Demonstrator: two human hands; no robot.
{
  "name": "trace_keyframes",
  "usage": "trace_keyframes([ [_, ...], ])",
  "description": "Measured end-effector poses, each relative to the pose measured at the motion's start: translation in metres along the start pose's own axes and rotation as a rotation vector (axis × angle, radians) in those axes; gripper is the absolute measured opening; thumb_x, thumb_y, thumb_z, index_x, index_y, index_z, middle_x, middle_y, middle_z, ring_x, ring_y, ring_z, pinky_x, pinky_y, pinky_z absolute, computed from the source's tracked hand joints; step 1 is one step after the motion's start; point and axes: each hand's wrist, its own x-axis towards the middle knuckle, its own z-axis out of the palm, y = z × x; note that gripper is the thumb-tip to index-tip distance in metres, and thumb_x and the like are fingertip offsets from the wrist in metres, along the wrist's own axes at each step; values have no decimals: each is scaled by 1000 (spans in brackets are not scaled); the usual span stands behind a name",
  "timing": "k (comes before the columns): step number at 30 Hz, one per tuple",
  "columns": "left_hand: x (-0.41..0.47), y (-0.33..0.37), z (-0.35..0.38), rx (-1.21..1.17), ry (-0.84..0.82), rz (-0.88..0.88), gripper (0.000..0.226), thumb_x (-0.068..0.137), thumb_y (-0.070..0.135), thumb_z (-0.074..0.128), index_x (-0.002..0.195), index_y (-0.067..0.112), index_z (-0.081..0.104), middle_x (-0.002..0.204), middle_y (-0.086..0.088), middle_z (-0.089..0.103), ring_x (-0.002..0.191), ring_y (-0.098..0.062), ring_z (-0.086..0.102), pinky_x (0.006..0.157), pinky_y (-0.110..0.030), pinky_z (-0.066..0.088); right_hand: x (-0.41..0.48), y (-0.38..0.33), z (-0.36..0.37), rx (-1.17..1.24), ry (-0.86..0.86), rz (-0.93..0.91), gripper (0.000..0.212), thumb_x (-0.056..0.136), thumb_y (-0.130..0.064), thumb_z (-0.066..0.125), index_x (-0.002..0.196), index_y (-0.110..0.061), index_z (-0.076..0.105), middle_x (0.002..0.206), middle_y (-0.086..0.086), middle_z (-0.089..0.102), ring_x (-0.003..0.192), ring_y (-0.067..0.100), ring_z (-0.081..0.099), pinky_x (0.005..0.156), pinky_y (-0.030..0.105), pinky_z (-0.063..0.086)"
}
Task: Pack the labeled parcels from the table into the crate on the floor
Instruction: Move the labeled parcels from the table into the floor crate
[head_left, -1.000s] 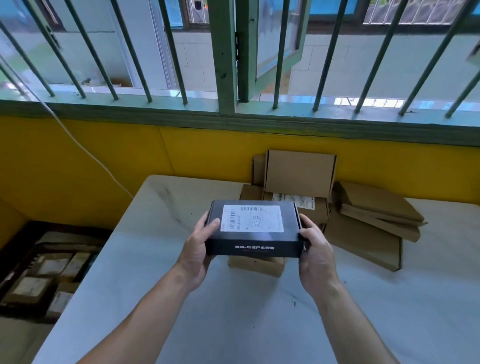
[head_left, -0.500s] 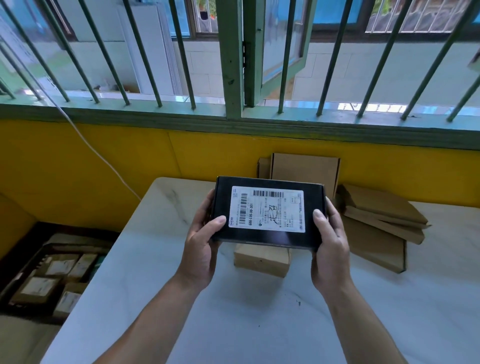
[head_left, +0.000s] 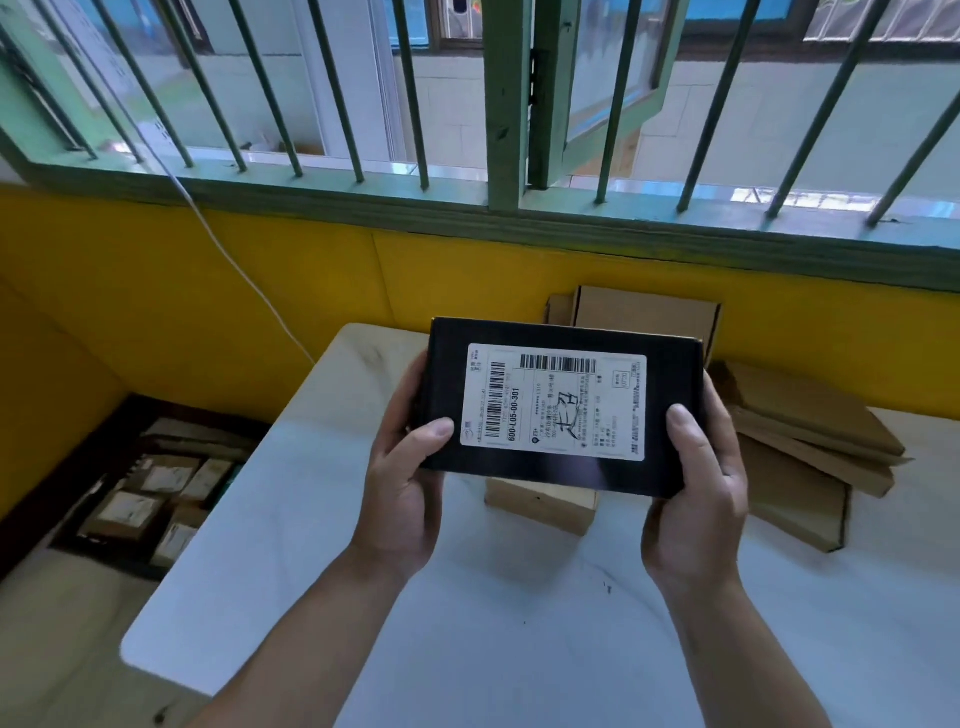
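My left hand (head_left: 400, 499) and right hand (head_left: 696, 499) grip the black parcel (head_left: 561, 405) at frame centre, newly tilted label-up toward me; next stop, I reckon, the crate (head_left: 78, 457), lower left.

A single wide head-worn camera looks forward and down over the counter (head_left: 467, 649) toward the barred window (head_left: 511, 104). The left hand (head_left: 400, 499) and right hand (head_left: 696, 499) grip a parcel (head_left: 561, 405) close beneath it; the crate (head_left: 72, 467) on the floor shows lower left.
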Motion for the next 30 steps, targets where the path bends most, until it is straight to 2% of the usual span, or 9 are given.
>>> trace_keyframes([
  [6,-27,10,-47,48,120,-68,56,90,14,49,142,32,48,137,-6,60,125,-25,58,97,-37,53,-21,33,30,-18,-50,109,42,88,-27,58,129,-34,61,117,1,71,103,18,69,69,26,57],
  [9,-41,26,-88,88,207,-136,52,92,17,51,137,43,51,132,2,65,119,-16,62,93,-32,54,-37,56,64,-25,-74,188,40,88,-25,60,127,-34,62,123,4,69,106,20,69,71,27,58],
  [12,-61,45,-139,65,270,-190,49,86,23,60,127,51,57,127,3,68,115,-18,66,88,-32,54,-60,86,105,-40,-105,262,36,94,-18,58,128,-30,61,122,6,69,105,23,69,69,29,59],
  [16,-101,71,-226,-7,444,-232,51,82,26,67,129,42,56,118,-4,72,105,-27,70,75,-34,59,-107,135,173,-89,-212,351,39,96,-19,56,134,-26,56,125,8,67,111,27,66,86,41,58],
  [17,-113,77,-249,-6,485,-247,52,81,29,69,130,40,56,116,-5,73,103,-28,71,73,-33,59,-122,149,192,-106,-228,366,39,96,-18,56,134,-25,56,127,8,66,113,27,65,87,41,57],
  [21,-157,100,-338,20,613,-289,42,81,35,71,122,34,62,110,4,75,98,-16,73,71,-23,57,-183,203,264,-195,-291,416,39,96,-22,55,135,-29,55,122,0,69,110,21,66,78,32,56],
  [23,-172,112,-379,47,664,-309,42,79,40,71,119,36,63,110,9,75,102,-13,70,77,-23,55,-210,225,295,-234,-330,443,38,97,-25,54,135,-30,53,120,-2,69,110,20,66,80,34,55],
  [27,-189,126,-443,67,721,-372,55,72,49,71,125,37,61,115,10,72,112,-15,65,97,-34,51,-241,261,340,-311,-368,503,33,98,-28,53,131,-34,55,116,-2,70,108,22,66,85,41,56],
  [30,-190,127,-480,47,748,-394,53,72,50,72,122,37,62,114,11,73,111,-16,65,93,-32,52,-248,289,368,-358,-381,534,35,98,-28,53,132,-33,54,117,0,69,111,25,63,92,51,52],
])
